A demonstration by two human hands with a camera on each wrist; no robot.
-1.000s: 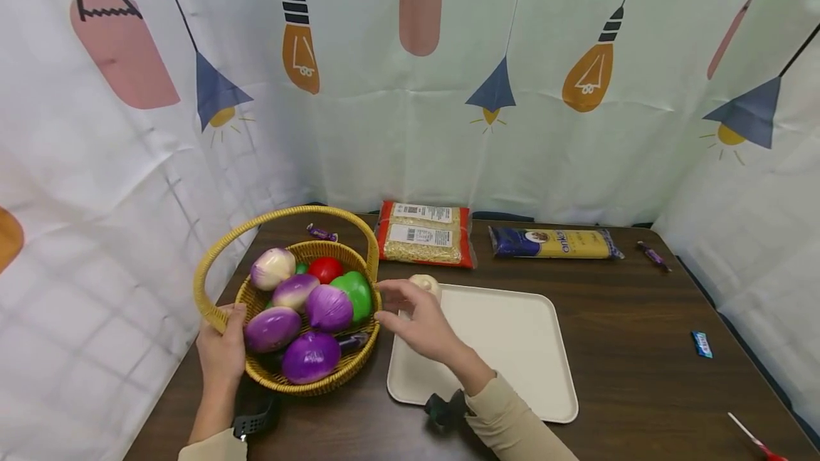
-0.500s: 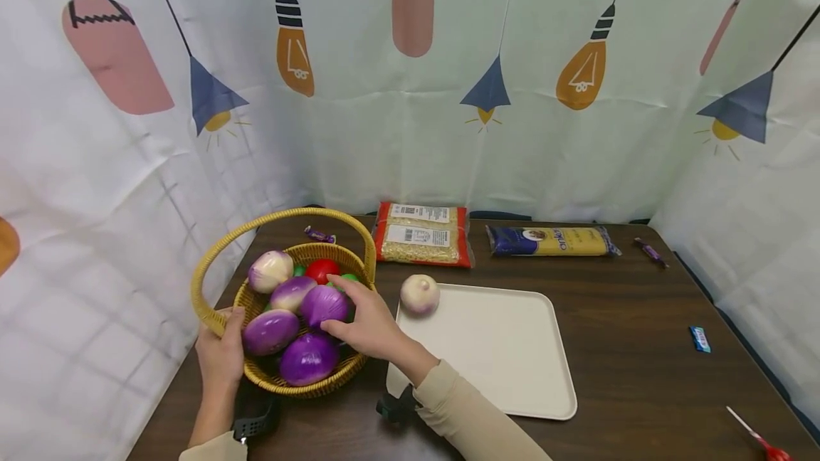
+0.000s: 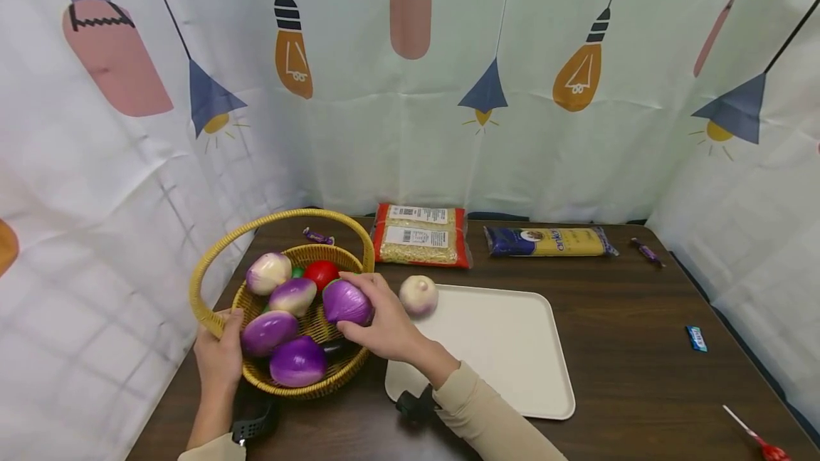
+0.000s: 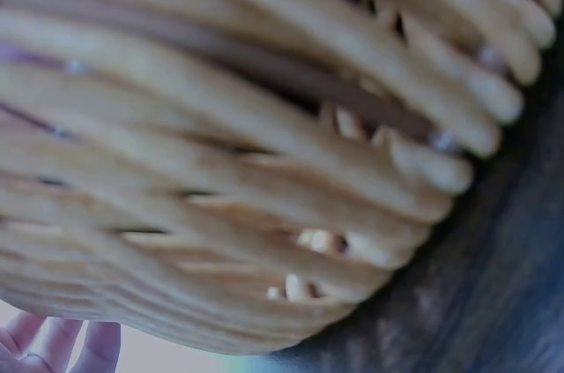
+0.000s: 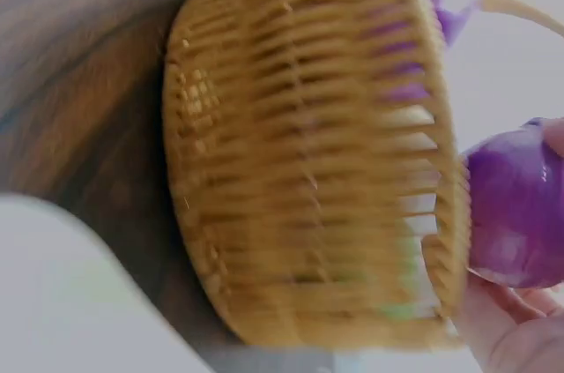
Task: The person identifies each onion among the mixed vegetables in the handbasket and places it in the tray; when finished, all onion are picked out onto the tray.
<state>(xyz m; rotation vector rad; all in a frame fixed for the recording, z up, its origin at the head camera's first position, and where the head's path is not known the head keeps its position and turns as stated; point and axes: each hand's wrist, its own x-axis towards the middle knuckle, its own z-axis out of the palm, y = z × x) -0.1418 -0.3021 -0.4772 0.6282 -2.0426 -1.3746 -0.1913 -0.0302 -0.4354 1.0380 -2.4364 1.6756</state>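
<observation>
A yellow wicker basket (image 3: 351, 370) with a tall handle stands on the left of the table. My left hand (image 3: 219, 354) grips its left side, at the foot of the handle. Purple-and-white onions (image 3: 298, 361), a red round vegetable (image 3: 322, 273) and a dark eggplant (image 3: 338, 347) lie in it. Over the right rim, my right hand (image 3: 392, 326) holds a purple onion (image 3: 347, 302) between thumb and fingers. The right wrist view shows this purple onion (image 5: 515, 205) beside the wicker rim. The green pepper is mostly hidden behind hand and onion.
Right of the basket lies a white tray (image 3: 500, 354), with a pale round onion (image 3: 419, 296) at its back left corner. Behind are a red-edged bag of grain (image 3: 420, 236) and a pasta packet (image 3: 551, 241). Candies (image 3: 697, 338) and a lollipop (image 3: 771, 451) lie to the right.
My right hand has moved from beside the basket in over it, taken hold of the purple onion, and shifted it right toward the rim. The left hand stays on the basket.
</observation>
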